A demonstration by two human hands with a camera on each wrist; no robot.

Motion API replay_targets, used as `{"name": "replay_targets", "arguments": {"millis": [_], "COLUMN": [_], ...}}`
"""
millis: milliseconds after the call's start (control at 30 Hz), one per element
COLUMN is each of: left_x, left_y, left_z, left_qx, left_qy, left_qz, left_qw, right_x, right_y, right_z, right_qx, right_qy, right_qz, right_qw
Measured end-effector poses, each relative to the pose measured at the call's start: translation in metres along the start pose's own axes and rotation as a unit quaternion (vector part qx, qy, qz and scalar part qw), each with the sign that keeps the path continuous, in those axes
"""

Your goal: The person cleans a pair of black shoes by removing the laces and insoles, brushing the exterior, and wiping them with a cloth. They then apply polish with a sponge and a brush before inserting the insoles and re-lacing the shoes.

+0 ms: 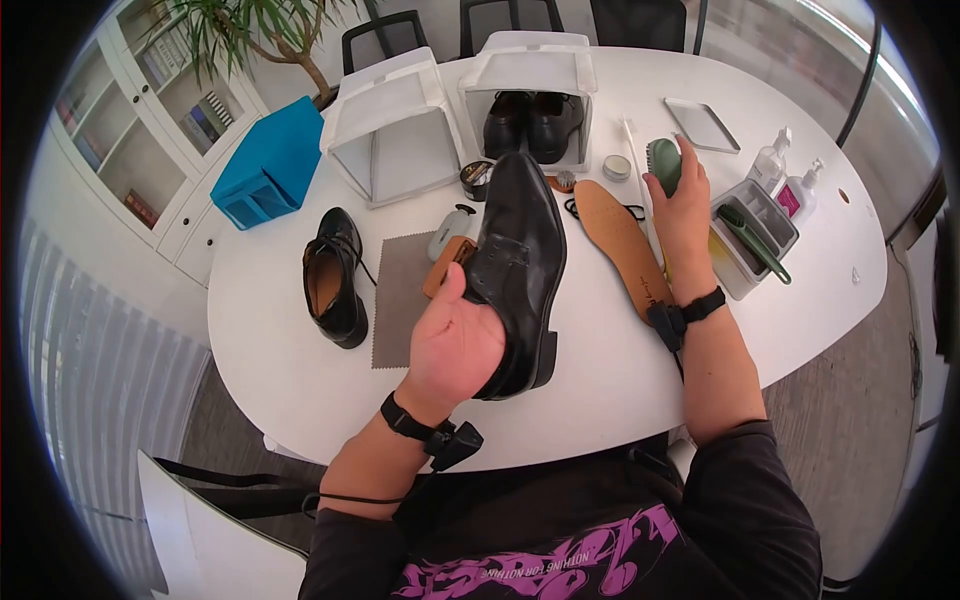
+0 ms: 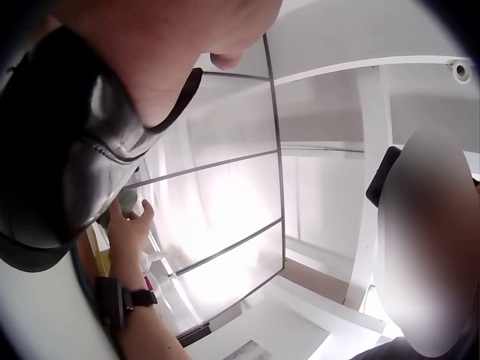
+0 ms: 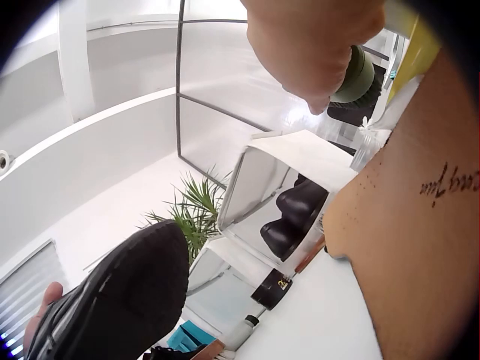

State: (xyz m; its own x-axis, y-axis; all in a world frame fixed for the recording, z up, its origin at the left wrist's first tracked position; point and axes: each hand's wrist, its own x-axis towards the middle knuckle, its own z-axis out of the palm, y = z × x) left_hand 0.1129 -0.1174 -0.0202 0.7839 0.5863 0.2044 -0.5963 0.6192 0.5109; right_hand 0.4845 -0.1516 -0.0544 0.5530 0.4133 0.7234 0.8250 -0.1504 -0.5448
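My left hand [image 1: 455,345] holds a black leather lace-up shoe [image 1: 522,270] up over the table, toe pointing away. Its fingers go into the shoe's opening and are hidden there; the thumb stays outside. The left wrist view shows the glossy heel part of this shoe [image 2: 52,150] close up. To the right, my right hand [image 1: 685,225] grips a green palm brush [image 1: 664,166] with bristles facing left, raised and apart from the shoe. In the right wrist view, the dark sole of the shoe [image 3: 135,292] shows at lower left.
The other black shoe [image 1: 335,285] stands left beside a grey cloth [image 1: 395,325]. A tan insole [image 1: 610,230] lies between the hands. Behind are two clear-fronted boxes [image 1: 385,110], one containing shoes, and a polish jar [image 1: 475,180]. A grey caddy [image 1: 745,265] and pump bottles [image 1: 770,160] stand right.
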Motion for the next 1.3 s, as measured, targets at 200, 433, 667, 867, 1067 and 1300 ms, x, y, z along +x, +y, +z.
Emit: {"name": "replay_targets", "arguments": {"millis": [200, 433, 667, 867, 1067, 1300], "left_x": [0.002, 0.001, 0.001, -0.004, -0.001, -0.010], "left_y": [-0.003, 0.005, 0.005, 0.003, 0.006, -0.003], "left_z": [0.015, 0.004, 0.011, -0.031, -0.006, -0.006], "left_qx": [0.031, -0.015, -0.001, -0.019, 0.076, 0.007], "left_qy": [0.009, -0.081, -0.083, 0.009, -0.008, -0.030], "left_qz": [-0.032, -0.171, -0.150, -0.122, -0.111, -0.129], "left_qw": [0.999, 0.982, 0.985, 0.992, 0.991, 0.991], "right_x": [-0.003, -0.007, -0.012, -0.019, -0.065, -0.069], "right_y": [0.007, 0.032, 0.045, -0.052, -0.124, -0.133], "right_z": [0.003, 0.017, 0.021, -0.022, -0.037, -0.039], "right_qx": [-0.049, -0.064, -0.054, 0.167, 0.297, 0.246], "right_qy": [-0.032, -0.022, -0.031, -0.138, -0.405, -0.450], "right_qz": [0.044, 0.040, 0.027, -0.045, -0.096, -0.005], "right_qw": [0.997, 0.997, 0.998, 0.975, 0.859, 0.858]}}
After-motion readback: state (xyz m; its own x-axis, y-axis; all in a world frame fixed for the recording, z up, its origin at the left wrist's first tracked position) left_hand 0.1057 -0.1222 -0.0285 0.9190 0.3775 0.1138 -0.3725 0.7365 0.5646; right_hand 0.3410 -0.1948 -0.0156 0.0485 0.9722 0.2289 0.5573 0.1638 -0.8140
